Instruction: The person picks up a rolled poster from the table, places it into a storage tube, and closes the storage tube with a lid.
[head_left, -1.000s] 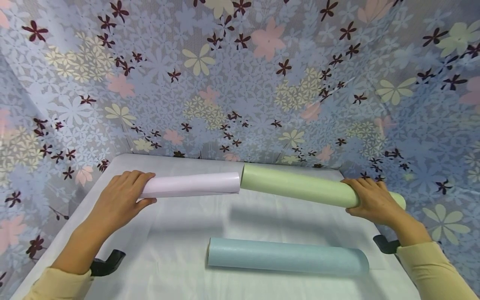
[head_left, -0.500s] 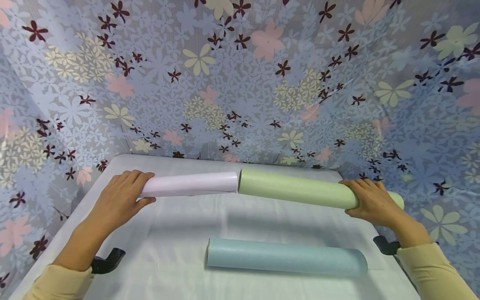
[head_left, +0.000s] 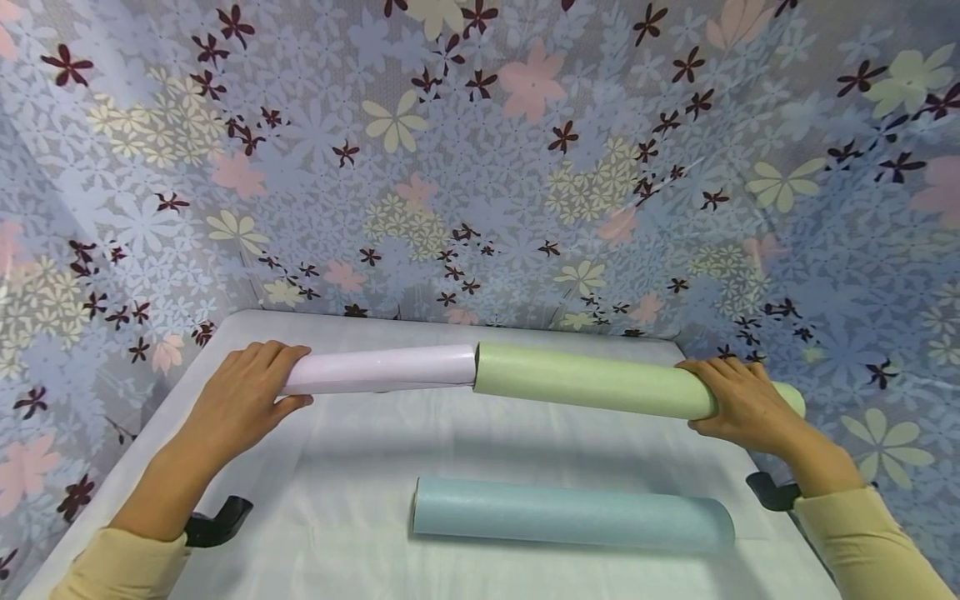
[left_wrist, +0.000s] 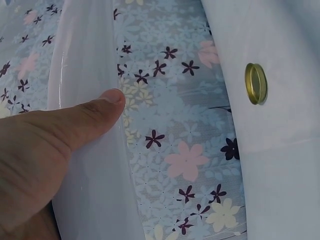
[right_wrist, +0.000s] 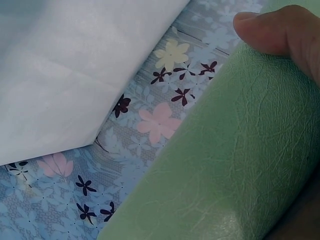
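My left hand point(head_left: 243, 396) grips the left end of a pale lilac rolled sheet point(head_left: 386, 369), thumb point(left_wrist: 102, 107) along its side in the left wrist view. On the other side, my right hand point(head_left: 742, 404) holds a light green roll point(head_left: 585, 379) near its right end; its creased surface point(right_wrist: 215, 150) fills much of the right wrist view. Both rolls are raised over the white table, their shadows below. Their inner ends meet mid-view; whether the lilac end sits inside the green opening, I cannot tell. Nearer me, a blue-grey roll point(head_left: 570, 514) lies on the table.
The white-covered table point(head_left: 337, 533) backs onto a flowered cloth point(head_left: 480, 167). A small gold ring-shaped piece point(left_wrist: 248, 84) rests on the white surface, mostly hidden behind the lilac roll in the head view. Black curved pieces point(head_left: 221, 523) show beside both wrists.
The green roll has shifted slightly left and its inner end has dropped, closing up against the lilac roll's end. My left hand and the blue-grey roll have stayed nearly still.
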